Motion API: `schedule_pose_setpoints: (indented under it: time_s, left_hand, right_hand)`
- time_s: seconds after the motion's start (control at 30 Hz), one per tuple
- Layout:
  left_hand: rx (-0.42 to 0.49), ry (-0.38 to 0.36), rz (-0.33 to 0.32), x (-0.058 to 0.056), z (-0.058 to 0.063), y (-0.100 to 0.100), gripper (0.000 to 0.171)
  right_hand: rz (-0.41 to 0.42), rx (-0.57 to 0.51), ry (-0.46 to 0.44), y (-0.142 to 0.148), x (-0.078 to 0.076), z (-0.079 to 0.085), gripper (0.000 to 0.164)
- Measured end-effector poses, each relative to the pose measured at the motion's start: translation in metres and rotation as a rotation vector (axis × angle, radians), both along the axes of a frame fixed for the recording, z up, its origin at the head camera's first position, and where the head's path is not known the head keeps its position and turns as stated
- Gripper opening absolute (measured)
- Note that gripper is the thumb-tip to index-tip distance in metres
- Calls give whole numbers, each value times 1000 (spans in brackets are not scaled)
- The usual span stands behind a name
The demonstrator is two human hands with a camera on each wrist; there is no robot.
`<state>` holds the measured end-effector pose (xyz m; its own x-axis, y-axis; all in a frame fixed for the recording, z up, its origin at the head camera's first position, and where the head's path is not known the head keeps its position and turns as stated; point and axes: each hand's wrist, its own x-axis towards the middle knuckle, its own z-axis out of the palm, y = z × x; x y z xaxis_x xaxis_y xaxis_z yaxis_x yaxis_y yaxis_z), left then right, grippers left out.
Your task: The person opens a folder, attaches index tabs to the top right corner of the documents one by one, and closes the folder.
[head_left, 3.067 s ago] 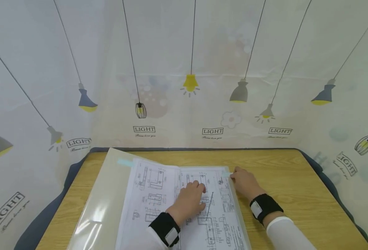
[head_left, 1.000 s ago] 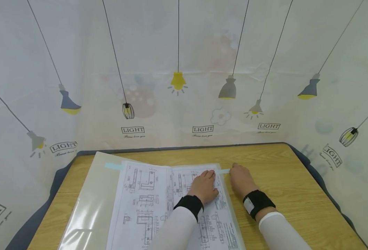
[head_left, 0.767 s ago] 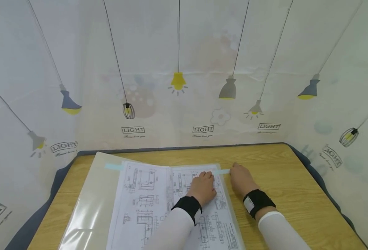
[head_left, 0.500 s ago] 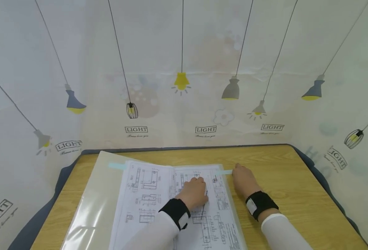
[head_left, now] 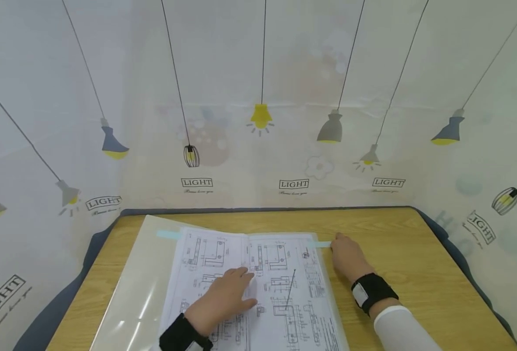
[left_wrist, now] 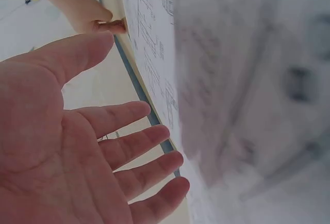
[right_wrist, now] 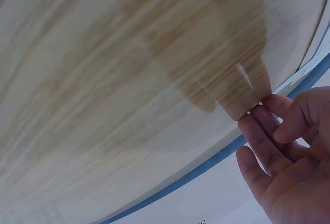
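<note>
An open book of technical drawings (head_left: 277, 251) lies on the wooden table. My left hand (head_left: 223, 295) is over its left page and the middle fold, fingers spread and holding nothing; the left wrist view shows the bare palm (left_wrist: 67, 141) beside a page. My right hand (head_left: 348, 258) is just right of the book, pinching the outer end of a light blue tape strip (head_left: 321, 244) that reaches from the right page's top edge. In the right wrist view the fingertips of the right hand (right_wrist: 289, 146) are at the tabletop; the pinch itself is partly hidden.
A large pale glossy sheet (head_left: 131, 278) lies under and left of the book, with another light blue tape strip (head_left: 168, 234) at its top. The wooden table (head_left: 416, 273) has a dark edge. Behind hangs a lamp-printed curtain (head_left: 240, 63).
My left hand has drawn back from the tape by the right page's edge, leftward and nearer, to the left page. My right hand stays at the tape's end. The head view has shifted slightly.
</note>
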<state>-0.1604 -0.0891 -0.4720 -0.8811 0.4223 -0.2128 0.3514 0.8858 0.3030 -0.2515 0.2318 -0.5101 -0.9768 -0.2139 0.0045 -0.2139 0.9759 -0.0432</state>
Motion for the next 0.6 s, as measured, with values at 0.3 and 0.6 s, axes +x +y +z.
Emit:
schedule_pose_setpoints:
  time_s: [0.3,0.6]
  left_hand:
    - [74,25,77,11,-12,-19,59]
    - [75,-3,90,10,-33,-24,36]
  right_hand:
    - [-17,-22,-1,3,1,-3,21]
    - [-8,-21,3,3,-2,-4,19]
